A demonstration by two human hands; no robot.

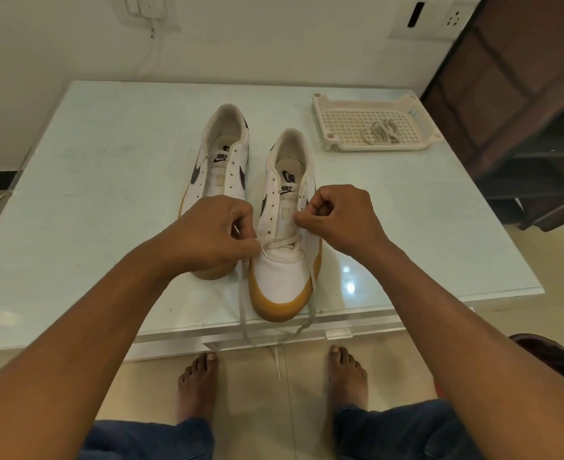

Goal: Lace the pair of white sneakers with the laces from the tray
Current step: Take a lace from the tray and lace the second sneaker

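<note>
Two white sneakers with tan soles stand side by side on the glass table. The right sneaker (pixel 282 270) is nearer me, and a white lace (pixel 282 242) crosses its lowest eyelets. My left hand (pixel 212 237) pinches the lace at the shoe's left edge. At the right eyelet row, my right hand (pixel 337 219) pinches the lace. Both lace ends hang over the table's front edge toward the floor. The left sneaker (pixel 222 161) has no lace, and my left hand hides its toe. A second lace (pixel 382 131) lies bundled in the white tray (pixel 340 107).
The tray sits at the back right of the pale glass table (pixel 108 180). A dark wooden cabinet (pixel 523 104) stands to the right. My bare feet (pixel 197 383) are on the tiled floor below the table's front edge. A cable runs down the wall at the back left.
</note>
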